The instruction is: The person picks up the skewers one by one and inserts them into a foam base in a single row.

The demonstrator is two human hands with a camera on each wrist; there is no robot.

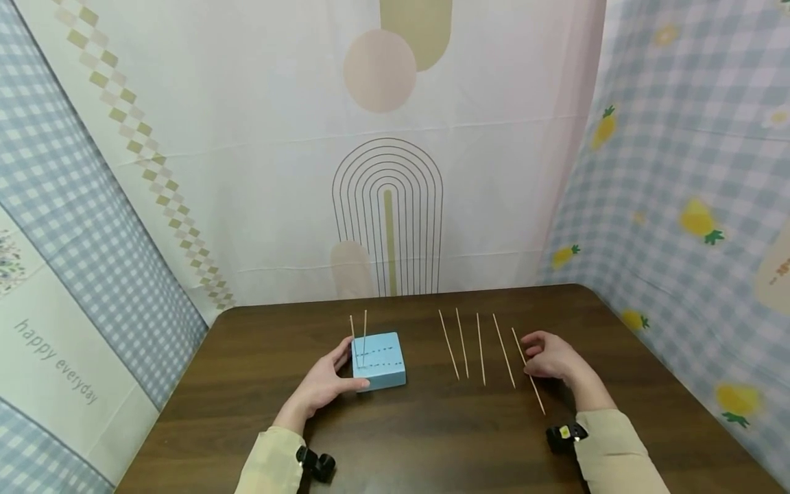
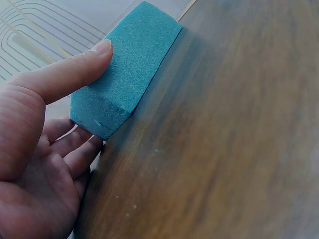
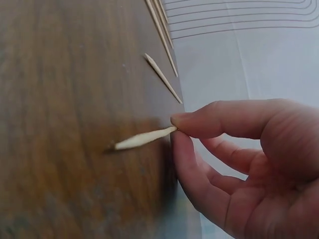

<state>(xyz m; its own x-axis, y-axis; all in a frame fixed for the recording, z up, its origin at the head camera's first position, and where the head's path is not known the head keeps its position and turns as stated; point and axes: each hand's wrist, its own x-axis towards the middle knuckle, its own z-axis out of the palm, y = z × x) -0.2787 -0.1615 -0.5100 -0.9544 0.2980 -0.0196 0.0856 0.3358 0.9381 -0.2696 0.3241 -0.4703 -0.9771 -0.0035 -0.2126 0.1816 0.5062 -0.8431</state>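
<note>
A light blue foam block (image 1: pixel 389 379), with dark marks in rows on its top, sits on the table left of centre. My left hand (image 1: pixel 321 385) grips its left side, the thumb (image 2: pixel 89 64) along the near face and the fingers around the far side. Two thin wooden skewers (image 1: pixel 365 328) stand upright in the block near its left edge. On the right, my right hand (image 1: pixel 553 358) pinches another wooden skewer (image 3: pixel 144 139) between thumb and index finger. That skewer's pointed end shows in the right wrist view, close to the tabletop.
Several more skewers (image 1: pixel 480 348) lie apart in a row on the brown table (image 1: pixel 432 439), between the block and my right hand. A patterned cloth (image 1: pixel 284 206) hangs behind the table's far edge, with checked cloths at both sides.
</note>
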